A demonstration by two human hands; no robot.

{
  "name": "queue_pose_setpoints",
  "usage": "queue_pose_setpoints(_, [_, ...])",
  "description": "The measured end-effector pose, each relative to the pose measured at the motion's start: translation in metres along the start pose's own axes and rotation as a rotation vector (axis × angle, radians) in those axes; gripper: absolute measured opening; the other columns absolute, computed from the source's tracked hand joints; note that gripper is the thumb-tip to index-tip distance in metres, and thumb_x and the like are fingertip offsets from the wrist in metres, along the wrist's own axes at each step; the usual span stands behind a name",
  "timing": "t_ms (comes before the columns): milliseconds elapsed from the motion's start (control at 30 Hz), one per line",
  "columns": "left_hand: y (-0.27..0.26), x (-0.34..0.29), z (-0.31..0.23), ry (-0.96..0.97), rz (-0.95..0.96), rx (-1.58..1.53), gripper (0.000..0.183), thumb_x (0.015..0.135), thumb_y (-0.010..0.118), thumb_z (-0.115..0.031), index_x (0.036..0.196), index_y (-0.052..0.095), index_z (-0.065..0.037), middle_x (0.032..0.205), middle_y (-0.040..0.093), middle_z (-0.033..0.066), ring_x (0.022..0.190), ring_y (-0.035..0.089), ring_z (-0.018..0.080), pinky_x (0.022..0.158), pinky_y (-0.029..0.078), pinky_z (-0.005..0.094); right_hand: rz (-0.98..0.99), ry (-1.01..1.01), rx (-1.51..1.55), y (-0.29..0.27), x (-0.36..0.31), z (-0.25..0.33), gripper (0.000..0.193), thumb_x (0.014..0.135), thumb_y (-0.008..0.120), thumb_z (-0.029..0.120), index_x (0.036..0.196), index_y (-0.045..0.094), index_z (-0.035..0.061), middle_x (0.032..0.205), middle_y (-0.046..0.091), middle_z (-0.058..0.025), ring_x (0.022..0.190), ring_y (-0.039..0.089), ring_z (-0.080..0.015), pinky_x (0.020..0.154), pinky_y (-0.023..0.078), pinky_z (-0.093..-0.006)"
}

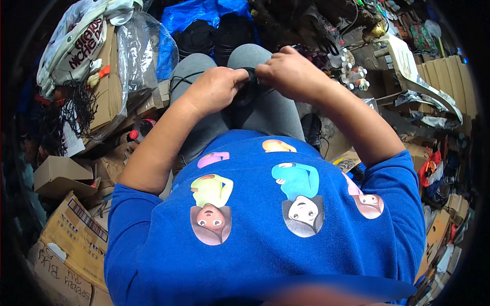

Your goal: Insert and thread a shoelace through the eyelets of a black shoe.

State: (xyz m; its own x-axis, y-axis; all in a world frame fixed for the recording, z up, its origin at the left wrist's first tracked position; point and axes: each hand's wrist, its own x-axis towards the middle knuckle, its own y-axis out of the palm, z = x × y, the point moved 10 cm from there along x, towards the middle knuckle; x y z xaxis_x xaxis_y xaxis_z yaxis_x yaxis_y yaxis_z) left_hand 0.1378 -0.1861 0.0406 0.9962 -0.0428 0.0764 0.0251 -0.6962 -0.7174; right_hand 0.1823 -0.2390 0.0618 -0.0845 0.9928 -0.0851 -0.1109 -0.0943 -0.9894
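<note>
A black cord (251, 76) is pinched between the left hand (217, 89) and right hand (291, 71), both grasping it above the lap.

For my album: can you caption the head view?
Both hands, left and right, hold a black cord over grey-trousered knees.

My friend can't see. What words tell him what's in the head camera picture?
Two bare hands, the left hand and right hand, pinch a small black item together over a lap in grey trousers. Cardboard boxes and plastic bags crowd around.
</note>
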Motion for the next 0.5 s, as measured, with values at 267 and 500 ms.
queue_pose_setpoints(267, [-0.036, -0.071, 0.029, -0.102, -0.036, 0.29, 0.025, 0.072, 0.051, 0.002, 0.095, 0.057, -0.003, 0.093, 0.061, 0.0151, 0.09, 0.057, 0.0329, 0.077, 0.043, 0.0397, -0.013, 0.102, 0.069, 0.026, -0.036, -0.054, 0.005, 0.081, 0.056, 0.014, 0.086, 0.058, 0.0147, 0.071, 0.059, -0.0074, 0.078, 0.059, -0.0226, 0.08, 0.04, -0.0372])
queue_pose_setpoints(500, [-0.114, -0.092, 0.028, -0.345, -0.444, -0.63, 0.012, 0.085, 0.061, -0.009, 0.093, 0.064, 0.0, 0.084, 0.064, 0.0023, 0.077, 0.058, 0.0106, 0.074, 0.045, 0.0237, -0.528, 0.579, 1.562, 0.001, -0.049, -0.106, 0.021, 0.084, 0.066, 0.023, 0.09, 0.062, 0.0027, 0.082, 0.06, -0.0031, 0.08, 0.058, -0.0125, 0.074, 0.047, -0.0273])
